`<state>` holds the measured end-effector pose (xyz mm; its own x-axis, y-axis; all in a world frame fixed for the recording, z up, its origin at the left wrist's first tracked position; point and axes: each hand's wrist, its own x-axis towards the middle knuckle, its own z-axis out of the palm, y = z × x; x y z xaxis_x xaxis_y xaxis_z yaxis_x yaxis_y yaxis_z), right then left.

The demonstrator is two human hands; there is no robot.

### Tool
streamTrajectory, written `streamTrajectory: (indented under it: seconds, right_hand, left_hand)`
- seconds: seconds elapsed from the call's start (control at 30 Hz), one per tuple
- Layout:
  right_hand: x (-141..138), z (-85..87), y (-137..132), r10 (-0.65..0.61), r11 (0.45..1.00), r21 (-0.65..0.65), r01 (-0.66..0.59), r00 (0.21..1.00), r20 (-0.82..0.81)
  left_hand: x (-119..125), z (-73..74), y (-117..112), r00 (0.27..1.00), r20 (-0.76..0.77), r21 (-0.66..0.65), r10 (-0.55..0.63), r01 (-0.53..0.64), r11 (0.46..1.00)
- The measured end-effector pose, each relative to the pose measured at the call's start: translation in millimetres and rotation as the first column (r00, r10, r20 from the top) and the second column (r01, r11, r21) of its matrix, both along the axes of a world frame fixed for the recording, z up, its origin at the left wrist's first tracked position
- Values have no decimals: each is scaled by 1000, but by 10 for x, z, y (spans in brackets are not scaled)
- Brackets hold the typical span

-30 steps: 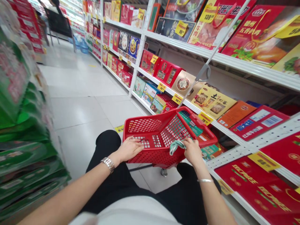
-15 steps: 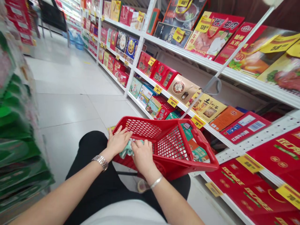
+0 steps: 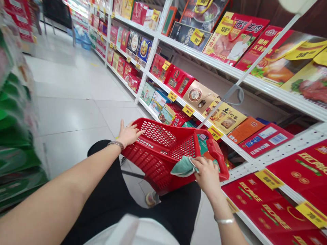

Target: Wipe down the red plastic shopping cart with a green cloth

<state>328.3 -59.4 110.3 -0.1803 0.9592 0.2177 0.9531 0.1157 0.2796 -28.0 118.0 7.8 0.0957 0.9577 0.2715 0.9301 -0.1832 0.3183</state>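
Note:
A red plastic shopping basket with perforated sides rests tilted across my lap. My left hand lies on the rim at its left end, fingers stretched out and spread over the corner. In my right hand, a green cloth with a pale edge is pressed against the near rim, close to the basket's right end. The cloth's loose part hangs over the near side of the basket. My right fingertips are partly hidden behind the rim and cloth.
White shelves with boxed foods and yellow price tags run along my right. A slanted pale rod crosses in front of them. Green packages are stacked on my left. A tiled aisle leads ahead to a black chair.
My right hand has moved right along the basket's near rim with the green cloth. My left hand has shifted slightly up and left onto the corner. The basket has tilted a little.

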Motion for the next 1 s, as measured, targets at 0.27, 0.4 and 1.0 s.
streamTrajectory:
  seconds: [0.27,0.4,1.0]
  right_hand:
    - [-482,-315,302,113,993,47,-109,988,-103]
    - [-855,-433,355,239,971,49,-235,965,-108]
    - [1150,68,-639,-25,929,367,54,996,-84]
  left_hand:
    - [991,124,-403,947,293,95,-133,110,989]
    - [1372,73,-589,914,300,89,-272,257,962]
    - [1226,58,-123,875,297,-78,-382,420,904]
